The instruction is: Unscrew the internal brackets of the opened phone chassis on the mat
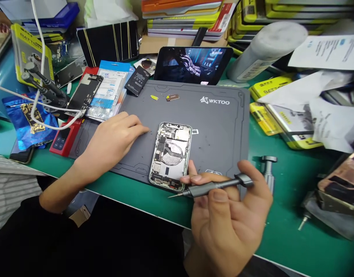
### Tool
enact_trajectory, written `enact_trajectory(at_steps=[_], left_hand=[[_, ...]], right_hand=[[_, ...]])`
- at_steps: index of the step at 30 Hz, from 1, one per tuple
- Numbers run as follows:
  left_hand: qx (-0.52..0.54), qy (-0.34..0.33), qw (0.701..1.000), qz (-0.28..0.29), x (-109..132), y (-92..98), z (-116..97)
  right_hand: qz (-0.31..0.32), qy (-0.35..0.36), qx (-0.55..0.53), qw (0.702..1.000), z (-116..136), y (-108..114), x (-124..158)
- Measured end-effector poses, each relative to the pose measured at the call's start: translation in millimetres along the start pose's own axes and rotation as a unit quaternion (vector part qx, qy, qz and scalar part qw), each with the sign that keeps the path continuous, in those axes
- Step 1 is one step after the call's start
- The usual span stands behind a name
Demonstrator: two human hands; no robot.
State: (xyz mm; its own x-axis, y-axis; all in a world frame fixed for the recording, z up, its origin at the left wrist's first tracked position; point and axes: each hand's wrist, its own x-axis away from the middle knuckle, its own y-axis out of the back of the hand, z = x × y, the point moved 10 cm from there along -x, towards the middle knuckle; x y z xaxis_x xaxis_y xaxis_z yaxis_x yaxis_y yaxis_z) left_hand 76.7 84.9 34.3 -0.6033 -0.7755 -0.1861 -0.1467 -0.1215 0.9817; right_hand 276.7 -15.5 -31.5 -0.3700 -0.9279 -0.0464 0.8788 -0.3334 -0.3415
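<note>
An opened smartphone (pixel 172 156) lies on the dark grey work mat (pixel 223 127), its circuit board, cables and round coil exposed and its battery bay bare. My right hand (pixel 229 219) grips a slim grey precision screwdriver (pixel 205 188), tip pointing left just below the phone's lower edge. Left of the phone, my left hand (pixel 114 138) rests palm down on the mat with the index finger stretched out; its thumb is hidden. A small white SIM tray (pixel 195 131) lies right of the phone. A black battery (pixel 138 80) sits at the mat's upper left edge.
A tablet (pixel 192 65) plays video behind the mat. The detached phone screen (pixel 86 92) lies by a red device (pixel 65 134) and white cable. A grey cylinder (pixel 266 50), yellow battery boxes (pixel 292 119) and another screwdriver (pixel 269 173) stand or lie to the right.
</note>
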Motion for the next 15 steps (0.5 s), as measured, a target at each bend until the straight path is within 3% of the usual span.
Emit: enact_trajectory(at_steps=[5,10,15], left_hand=[[0.029,0.068,0.995,-0.062,13,21.4,20],[0.040,0.088,0.991,-0.087,23,33.9,24],[0.017,0.037,0.999,-0.028,13,17.4,7]], right_hand=[[-0.008,-0.007,-0.012,1.000,-1,5,-1],[-0.031,-0.009,-0.014,0.999,-2,10,0],[-0.045,0.002,-0.004,0.999,-1,11,-1]])
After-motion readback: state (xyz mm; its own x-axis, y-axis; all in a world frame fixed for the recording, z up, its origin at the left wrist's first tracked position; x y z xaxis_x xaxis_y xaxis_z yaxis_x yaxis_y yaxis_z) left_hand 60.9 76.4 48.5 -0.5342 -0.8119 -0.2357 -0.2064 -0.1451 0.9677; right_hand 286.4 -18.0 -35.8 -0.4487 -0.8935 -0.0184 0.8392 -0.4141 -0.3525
